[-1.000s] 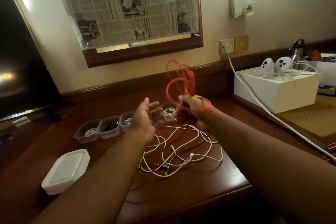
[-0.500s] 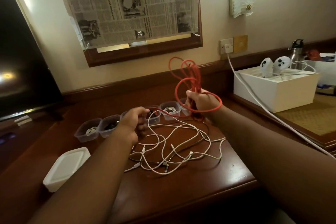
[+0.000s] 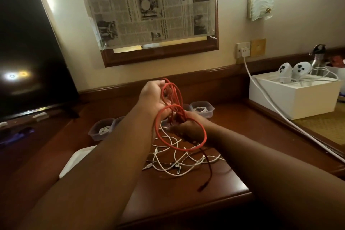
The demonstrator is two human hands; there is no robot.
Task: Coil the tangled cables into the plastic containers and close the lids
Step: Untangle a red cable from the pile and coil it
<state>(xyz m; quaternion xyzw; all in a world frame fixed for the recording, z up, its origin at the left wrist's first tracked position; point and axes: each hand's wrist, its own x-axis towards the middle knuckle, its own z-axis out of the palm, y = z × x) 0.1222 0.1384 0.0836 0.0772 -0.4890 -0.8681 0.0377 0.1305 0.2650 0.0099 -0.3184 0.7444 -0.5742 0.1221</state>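
Fingers [image 3: 158, 87] of both hands curled round red cable [image 3: 173, 97] loops.

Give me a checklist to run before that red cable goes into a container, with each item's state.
1. Red cable gathered in loops: ok.
2. Right hand grips the bundle's base: ok.
3. Left hand steadies the loops: ok.
4. Cable tail wound in: not ok, it hangs to the desk.
5. Tail free of the white cables: cannot tell.
6. Empty container ready: not ok, this one holds a white cable.
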